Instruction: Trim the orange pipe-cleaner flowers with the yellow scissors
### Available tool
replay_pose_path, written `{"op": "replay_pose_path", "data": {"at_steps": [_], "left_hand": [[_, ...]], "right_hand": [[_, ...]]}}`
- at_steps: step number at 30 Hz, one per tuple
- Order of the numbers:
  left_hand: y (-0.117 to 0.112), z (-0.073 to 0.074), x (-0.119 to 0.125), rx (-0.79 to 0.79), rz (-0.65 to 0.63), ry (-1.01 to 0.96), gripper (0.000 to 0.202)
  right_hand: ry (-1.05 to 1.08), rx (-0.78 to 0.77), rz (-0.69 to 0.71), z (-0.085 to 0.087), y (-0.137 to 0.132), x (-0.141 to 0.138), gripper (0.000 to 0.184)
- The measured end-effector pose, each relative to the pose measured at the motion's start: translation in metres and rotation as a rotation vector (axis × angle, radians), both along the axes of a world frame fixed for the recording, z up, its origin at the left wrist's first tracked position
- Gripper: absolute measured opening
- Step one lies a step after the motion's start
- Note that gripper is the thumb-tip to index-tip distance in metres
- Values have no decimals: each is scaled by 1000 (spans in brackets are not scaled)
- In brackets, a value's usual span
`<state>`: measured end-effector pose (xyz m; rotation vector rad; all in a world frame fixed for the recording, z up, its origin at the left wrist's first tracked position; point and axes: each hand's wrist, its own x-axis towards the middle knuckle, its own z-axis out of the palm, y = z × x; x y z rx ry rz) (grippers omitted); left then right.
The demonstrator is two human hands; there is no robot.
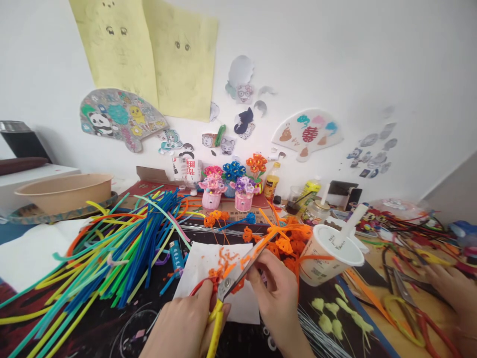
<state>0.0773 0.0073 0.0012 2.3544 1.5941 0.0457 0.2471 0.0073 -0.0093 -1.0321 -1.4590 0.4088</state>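
White wall (335, 59) with yellow paper sheets (149, 54) taped up behind the table (367, 293); pipe-cleaner flowers in pink pots (211, 200) stand near its far edge. Near the front edge, the left hand (182, 323) grips scissors (227, 288), its fingers (210, 298) curled closed around the yellow handle, blades up against an orange pipe cleaner (274, 233). The right hand (278, 298) holds that pipe cleaner, its fingers (261, 271) in a narrow pinch. Below lies a white paper napkin (216, 278) strewn with orange clippings (223, 263). To the left: a bundle of multicoloured pipe cleaners (122, 243). To the right: a lidded paper cup (328, 256). At the right edge, another person's hand (449, 293) lies near a second pair of scissors (404, 293).
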Motion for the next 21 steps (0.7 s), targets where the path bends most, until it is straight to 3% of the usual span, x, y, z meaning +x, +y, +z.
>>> {"op": "replay_pose_path", "data": {"at_steps": [8,21], "left_hand": [[-3,0,-2,37,-28,-105,25],[0,1,-2,60,-1,11,28]], "right_hand": [[-54,5,-7,-1,-1,-2,13],[-52,-20,7,0,-1,-1,15]]}}
